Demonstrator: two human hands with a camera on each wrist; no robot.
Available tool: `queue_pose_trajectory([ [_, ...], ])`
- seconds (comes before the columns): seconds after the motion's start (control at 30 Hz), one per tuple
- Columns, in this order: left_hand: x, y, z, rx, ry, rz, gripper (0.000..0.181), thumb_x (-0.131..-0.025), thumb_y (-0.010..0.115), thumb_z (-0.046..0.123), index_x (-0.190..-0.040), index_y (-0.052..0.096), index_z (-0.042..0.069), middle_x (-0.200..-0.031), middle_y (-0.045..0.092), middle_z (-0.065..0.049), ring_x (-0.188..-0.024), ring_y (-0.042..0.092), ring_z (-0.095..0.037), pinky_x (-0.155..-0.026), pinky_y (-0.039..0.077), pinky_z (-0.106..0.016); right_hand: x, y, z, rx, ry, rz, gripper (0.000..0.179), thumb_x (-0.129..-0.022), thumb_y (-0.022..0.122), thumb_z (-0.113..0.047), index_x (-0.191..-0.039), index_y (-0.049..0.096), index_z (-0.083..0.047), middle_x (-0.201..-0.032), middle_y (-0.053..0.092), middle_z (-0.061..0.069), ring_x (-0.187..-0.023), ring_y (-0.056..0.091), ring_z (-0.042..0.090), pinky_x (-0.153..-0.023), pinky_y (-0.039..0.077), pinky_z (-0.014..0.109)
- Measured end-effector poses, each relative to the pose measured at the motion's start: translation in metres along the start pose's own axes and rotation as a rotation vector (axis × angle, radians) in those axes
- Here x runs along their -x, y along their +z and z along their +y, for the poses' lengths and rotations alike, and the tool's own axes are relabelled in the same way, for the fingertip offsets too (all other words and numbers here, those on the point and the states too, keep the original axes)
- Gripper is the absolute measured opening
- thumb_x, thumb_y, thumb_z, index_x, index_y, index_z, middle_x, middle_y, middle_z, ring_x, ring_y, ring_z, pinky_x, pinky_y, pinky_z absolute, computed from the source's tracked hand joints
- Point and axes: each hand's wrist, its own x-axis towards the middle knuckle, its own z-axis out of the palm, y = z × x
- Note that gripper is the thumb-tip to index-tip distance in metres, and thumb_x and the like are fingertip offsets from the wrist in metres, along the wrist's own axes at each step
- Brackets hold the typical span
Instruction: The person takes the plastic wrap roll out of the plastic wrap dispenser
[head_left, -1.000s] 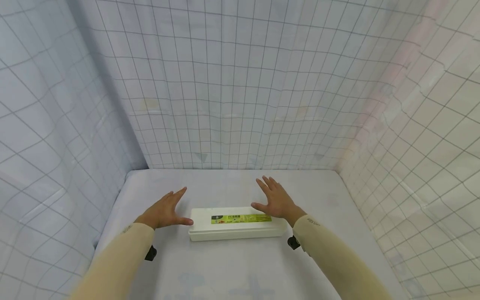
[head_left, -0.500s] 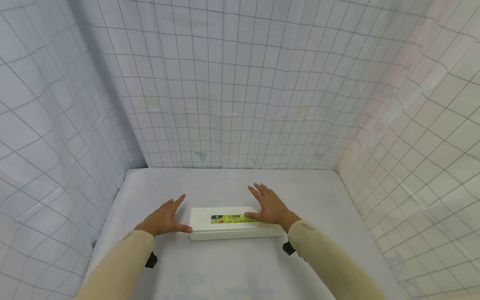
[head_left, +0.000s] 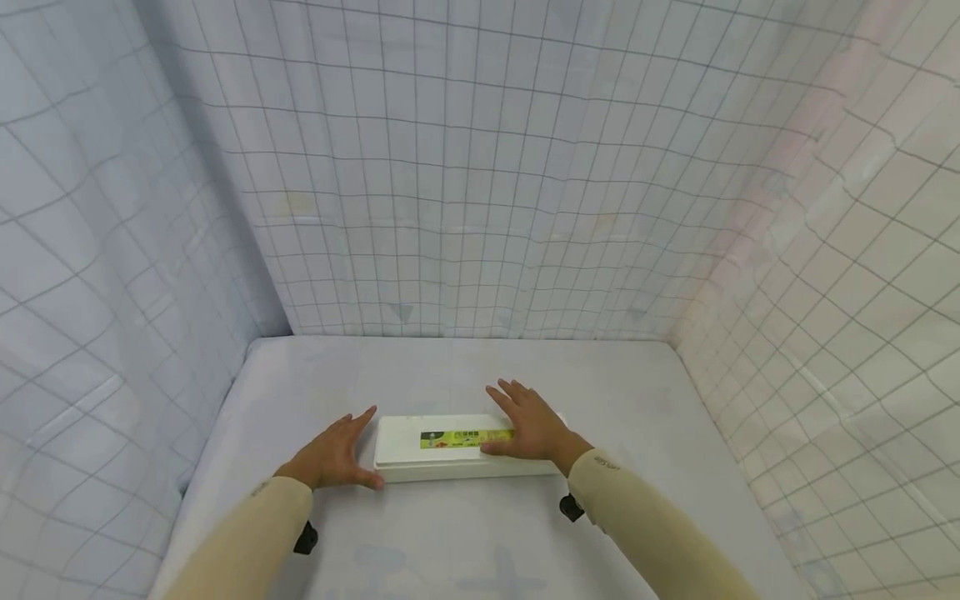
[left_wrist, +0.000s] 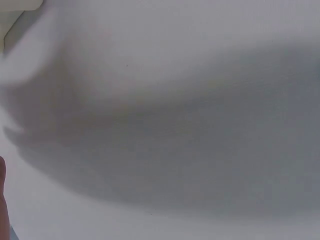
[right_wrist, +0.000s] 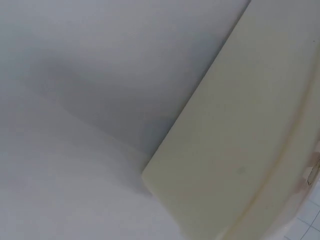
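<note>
A long white lidded box (head_left: 405, 452) with a yellow-green label (head_left: 450, 439) lies crosswise on the white table. My left hand (head_left: 330, 454) is at its left end, fingers spread, the thumb tip right at the front left corner. Over the right part of the lid is my right hand (head_left: 531, 425), its fingers apart and extended, hiding part of the label. In the left wrist view, a corner of the box (left_wrist: 17, 5) shows at top left and a bit of a finger (left_wrist: 3, 200) at the left edge. The right wrist view has the box's side wall (right_wrist: 225, 125) up close.
White cloth walls with a grid pattern (head_left: 465, 167) enclose the table (head_left: 450, 542) at the back and both sides. Black wrist devices (head_left: 307, 538) hang under the cream sleeves (head_left: 645, 517). The hands' shadows fall on the tabletop.
My right hand has moved left and toward me, farther over the lid. The left hand has come slightly nearer to me. The box has barely shifted.
</note>
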Motion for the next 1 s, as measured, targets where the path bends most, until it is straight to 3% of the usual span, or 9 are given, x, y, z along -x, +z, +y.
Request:
queue_pose_trajectory([
  [0.33, -0.002, 0.015, -0.001, 0.019, 0.024, 0.036, 0.14, -0.054, 0.092, 0.067, -0.16, 0.027, 0.002, -0.161, 0.04, -0.023, -0.149, 0.025, -0.058, -0.119, 0.029, -0.071, -0.001, 0.007, -0.005, 0.025, -0.011, -0.029, 0.115, -0.075, 0.07, -0.08, -0.164, 0.022, -0.027, -0.171, 0.023, 0.006, -0.159, 0.021, 0.033, -0.129, 0.024, 0.056],
  [0.6, -0.009, 0.026, -0.003, 0.048, 0.08, 0.08, 0.139, -0.053, 0.093, 0.066, -0.158, 0.031, 0.001, -0.163, 0.038, -0.021, -0.152, 0.032, -0.045, -0.128, 0.016, -0.062, 0.0, 0.008, -0.008, 0.09, -0.028, -0.024, 0.117, -0.073, 0.072, -0.08, -0.164, 0.021, -0.029, -0.171, 0.023, 0.003, -0.159, 0.022, 0.032, -0.129, 0.024, 0.057],
  [0.83, -0.014, 0.04, -0.008, 0.009, 0.109, 0.129, 0.135, -0.054, 0.089, 0.074, -0.154, 0.037, 0.0, -0.156, 0.046, -0.022, -0.147, 0.041, -0.042, -0.128, 0.019, -0.061, 0.0, 0.012, -0.015, 0.129, -0.031, -0.072, 0.117, -0.071, 0.075, -0.078, -0.164, 0.019, -0.033, -0.172, 0.022, 0.0, -0.158, 0.023, 0.03, -0.13, 0.023, 0.053],
  [1.0, -0.019, 0.05, -0.004, 0.001, 0.109, 0.18, 0.13, -0.055, 0.086, 0.076, -0.151, 0.042, 0.0, -0.153, 0.05, -0.022, -0.145, 0.043, -0.044, -0.126, 0.02, -0.064, -0.002, 0.014, -0.019, 0.172, -0.046, -0.087, 0.115, -0.072, 0.081, -0.07, -0.164, 0.021, -0.033, -0.167, 0.033, 0.0, -0.153, 0.034, 0.027, -0.129, 0.026, 0.052],
])
